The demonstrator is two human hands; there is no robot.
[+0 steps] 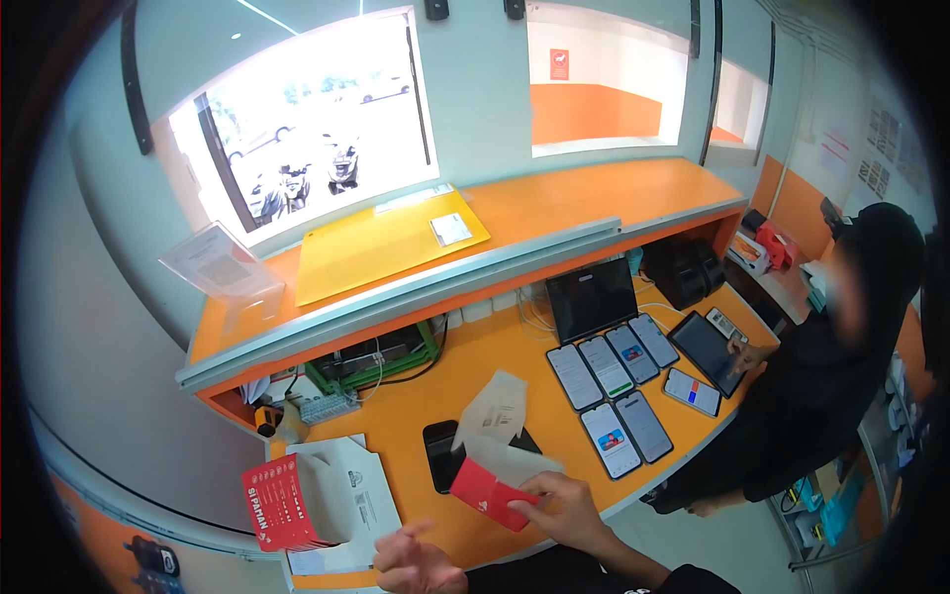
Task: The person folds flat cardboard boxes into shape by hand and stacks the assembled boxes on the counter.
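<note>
My right hand [559, 507] pinches the lower right edge of a red card or folded packet [489, 495], which is tilted over the orange desk. My left hand [418, 562] is raised near the desk's front edge, its fingers apart and holding nothing. Beyond the red card lie crumpled pale paper pieces [498, 411], partly over a dark tablet or phone [441, 456]. To the left, a stack of red printed cards [282, 503] stands on a white sheet or flat box [371, 495].
Several phones [611, 441] lie in rows before a dark screen [592, 300]. At the right a co-worker [792, 396] touches a tablet [709, 348]. An orange ledge [584, 213] with a yellow board [371, 259] runs behind. A green crate [371, 368] sits under it.
</note>
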